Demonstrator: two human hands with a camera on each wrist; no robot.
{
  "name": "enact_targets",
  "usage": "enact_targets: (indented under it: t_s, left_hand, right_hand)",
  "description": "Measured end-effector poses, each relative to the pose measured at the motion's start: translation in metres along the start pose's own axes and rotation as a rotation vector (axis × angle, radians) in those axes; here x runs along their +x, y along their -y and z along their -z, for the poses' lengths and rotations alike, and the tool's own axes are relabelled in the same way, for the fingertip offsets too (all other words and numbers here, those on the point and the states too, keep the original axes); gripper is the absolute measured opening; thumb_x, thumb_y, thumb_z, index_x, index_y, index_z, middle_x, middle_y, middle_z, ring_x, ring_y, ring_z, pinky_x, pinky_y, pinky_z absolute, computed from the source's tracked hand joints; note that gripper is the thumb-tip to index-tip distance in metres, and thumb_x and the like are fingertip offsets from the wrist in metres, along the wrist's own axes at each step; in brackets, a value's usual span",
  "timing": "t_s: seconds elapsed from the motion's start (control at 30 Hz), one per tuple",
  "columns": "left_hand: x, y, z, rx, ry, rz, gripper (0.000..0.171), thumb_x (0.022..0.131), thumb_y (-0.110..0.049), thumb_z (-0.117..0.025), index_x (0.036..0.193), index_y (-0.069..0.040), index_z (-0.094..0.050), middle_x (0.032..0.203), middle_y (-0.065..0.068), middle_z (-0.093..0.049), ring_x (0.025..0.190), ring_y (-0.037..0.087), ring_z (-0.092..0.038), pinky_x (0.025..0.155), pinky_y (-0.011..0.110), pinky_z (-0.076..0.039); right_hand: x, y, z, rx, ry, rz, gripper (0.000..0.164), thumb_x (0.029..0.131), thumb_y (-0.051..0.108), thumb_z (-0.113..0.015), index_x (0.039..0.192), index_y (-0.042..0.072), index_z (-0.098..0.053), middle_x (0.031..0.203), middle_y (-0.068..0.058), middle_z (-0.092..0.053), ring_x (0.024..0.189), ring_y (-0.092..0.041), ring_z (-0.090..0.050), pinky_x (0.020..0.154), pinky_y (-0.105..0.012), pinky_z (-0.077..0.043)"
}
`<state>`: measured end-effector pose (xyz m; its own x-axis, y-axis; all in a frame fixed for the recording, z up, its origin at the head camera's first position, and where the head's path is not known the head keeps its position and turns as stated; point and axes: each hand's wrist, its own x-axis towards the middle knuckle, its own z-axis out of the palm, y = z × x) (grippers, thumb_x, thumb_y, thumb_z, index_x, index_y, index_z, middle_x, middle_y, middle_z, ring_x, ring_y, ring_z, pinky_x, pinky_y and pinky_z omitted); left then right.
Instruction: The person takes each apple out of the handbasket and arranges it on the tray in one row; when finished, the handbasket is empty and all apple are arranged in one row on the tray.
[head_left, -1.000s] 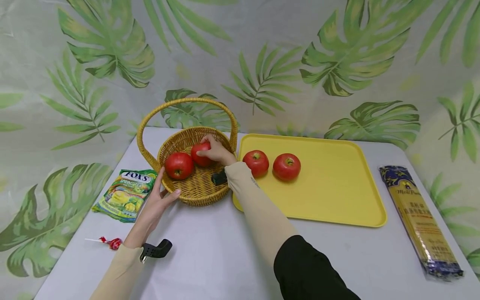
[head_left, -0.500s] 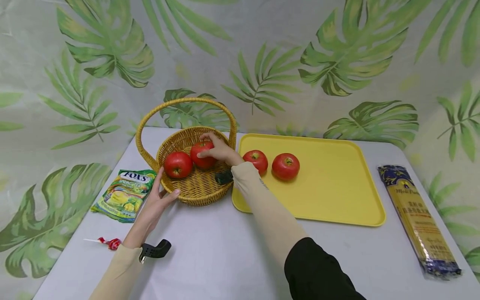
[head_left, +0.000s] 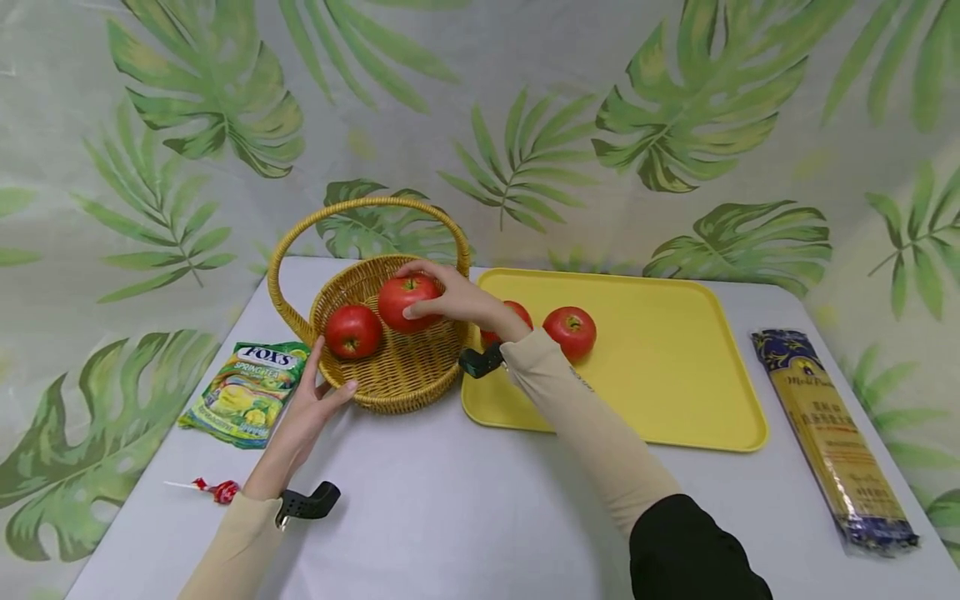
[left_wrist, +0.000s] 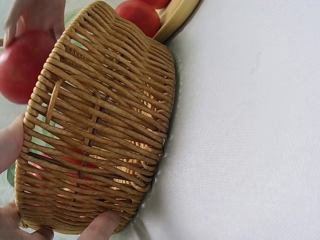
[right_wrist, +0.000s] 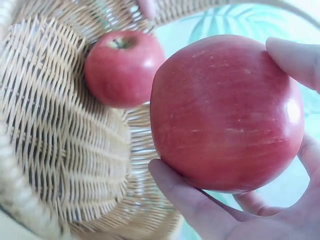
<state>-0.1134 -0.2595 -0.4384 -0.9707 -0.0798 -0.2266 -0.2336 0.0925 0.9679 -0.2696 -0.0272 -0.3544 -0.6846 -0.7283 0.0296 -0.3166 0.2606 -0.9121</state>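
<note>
My right hand (head_left: 468, 298) grips a red apple (head_left: 401, 304) by its sides, thumb opposite the fingers. In the left wrist view that apple (left_wrist: 25, 67) shows above the rim of the wicker basket (head_left: 405, 392). A second apple (head_left: 352, 332) lies inside, against the basket's left wall; the right wrist view shows this apple (right_wrist: 125, 70) stem up beside the held one. My left hand (head_left: 300, 421) holds the basket at its near left side, thumb at the rim (left_wrist: 22, 120) and fingers along the woven outer wall.
A yellow tray (head_left: 667, 358) stands right of the basket with two apples (head_left: 570, 332) on it, one partly behind my right wrist. A green candy bag (head_left: 247, 396) and a red-wrapped lollipop (head_left: 221, 491) lie left. A pasta pack (head_left: 836, 442) lies far right.
My right hand has raised the apple from the basket's floor and shifted it slightly towards me. My right forearm has swung to the right. The left hand stays at the basket.
</note>
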Motion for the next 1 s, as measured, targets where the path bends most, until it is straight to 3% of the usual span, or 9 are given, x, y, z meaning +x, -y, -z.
enact_targets:
  t_s: [0.2,0.4,0.6,1.0]
  left_hand:
    - [0.0,0.001,0.0,-0.009,-0.002,0.008,0.092,0.096,-0.013,-0.057,0.151,-0.039,0.01,0.156,-0.002,0.023,0.14,0.045,0.0,0.111,0.053,-0.017]
    - [-0.001,0.0,-0.001,-0.004,0.006,-0.014,0.091,0.096,-0.013,-0.057,0.152,-0.038,0.01,0.156,-0.001,0.022,0.14,0.047,0.0,0.111,0.054,-0.018]
    - [-0.001,0.0,-0.001,0.006,0.003,-0.01,0.091,0.096,-0.014,-0.057,0.152,-0.038,0.011,0.156,-0.002,0.023,0.14,0.046,0.0,0.111,0.054,-0.018]
    - [-0.002,0.0,-0.001,0.026,-0.001,-0.024,0.09,0.096,-0.016,-0.058,0.153,-0.033,0.011,0.156,0.002,0.022,0.139,0.048,-0.001,0.11,0.055,-0.019]
  right_hand:
    - [-0.026,0.006,0.015,-0.016,-0.001,0.004,0.053,0.083,0.02,-0.074,0.131,0.02,-0.052,0.141,-0.002,-0.034,0.122,-0.022,-0.037,0.092,-0.038,-0.045]
    - [-0.053,-0.001,0.035,0.014,-0.013,-0.005,0.055,0.083,0.019,-0.074,0.133,0.022,-0.051,0.144,-0.001,-0.03,0.117,-0.028,-0.046,0.092,-0.042,-0.046]
    - [-0.08,-0.015,0.057,0.031,-0.058,-0.041,0.054,0.084,0.02,-0.073,0.133,0.022,-0.05,0.142,0.0,-0.031,0.115,-0.034,-0.049,0.091,-0.046,-0.047]
    - [-0.139,-0.052,0.107,0.017,-0.199,-0.149,0.057,0.087,0.024,-0.071,0.138,0.019,-0.047,0.145,-0.005,-0.029,0.123,-0.041,-0.041,0.096,-0.055,-0.041]
